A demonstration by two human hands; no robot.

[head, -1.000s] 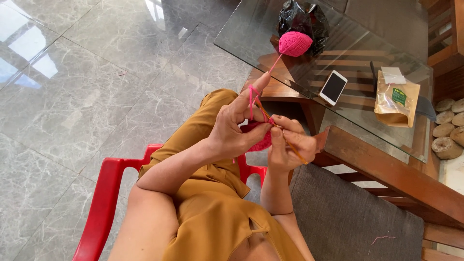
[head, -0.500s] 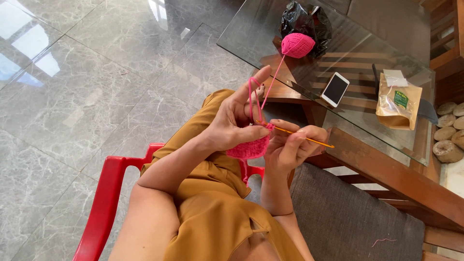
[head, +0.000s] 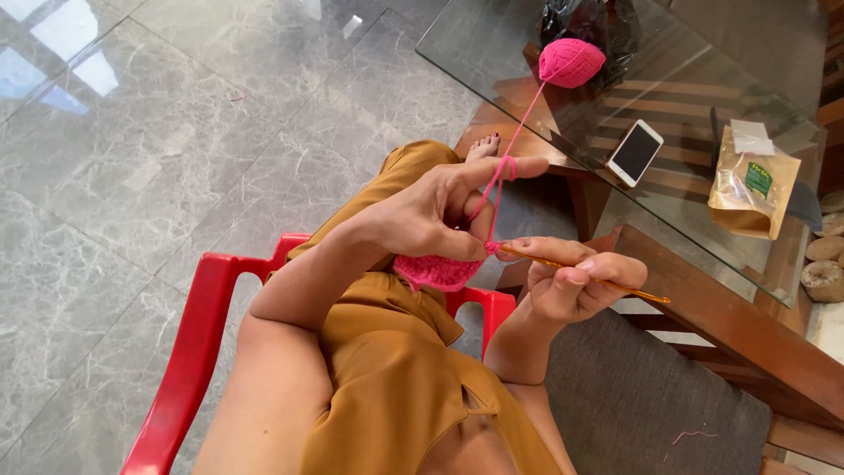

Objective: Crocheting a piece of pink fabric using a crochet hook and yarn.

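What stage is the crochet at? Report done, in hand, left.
Done: a small pink crocheted piece hangs under the left hand. In hand: the right hand holds the hook at its edge, strand over the left forefinger. Left: the yarn ball looks mostly unused.

A white smartphone (head: 636,152) lies face-up on the glass-topped wooden table (head: 703,264), near a tan paper pouch (head: 752,185). A crumpled black plastic bag (head: 585,22) sits at the far end. A red plastic chair (head: 189,352) stands on grey marble floor (head: 132,158).
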